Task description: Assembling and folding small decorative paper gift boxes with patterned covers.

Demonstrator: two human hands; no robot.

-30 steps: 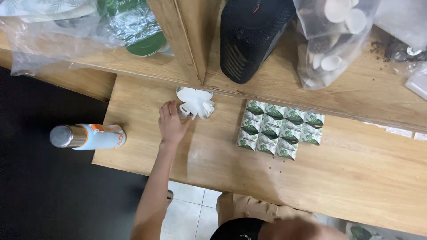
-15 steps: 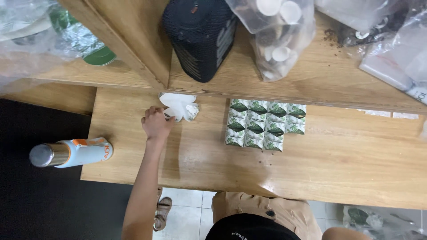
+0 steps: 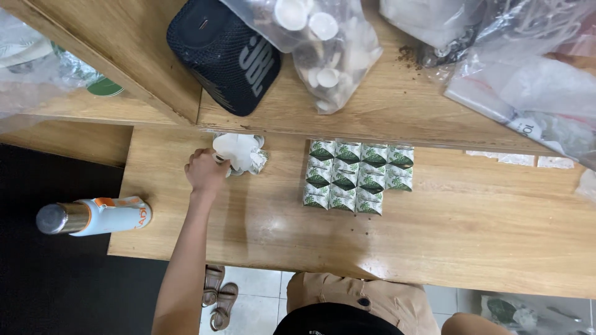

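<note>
My left hand (image 3: 205, 170) pinches a crumpled white packet (image 3: 239, 152) on the surface (image 3: 434, 242); right hand unseen. A careless tug could tear it.

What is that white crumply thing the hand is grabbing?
Find the wooden table, then the black speaker on its shelf. Just below, the left hand touches a crumpled white wrapper bundle, loose and messy, unlike the tidy green-and-white sachets.

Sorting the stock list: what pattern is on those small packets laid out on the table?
Green leaf print on white packets, seen in the head view.
</note>
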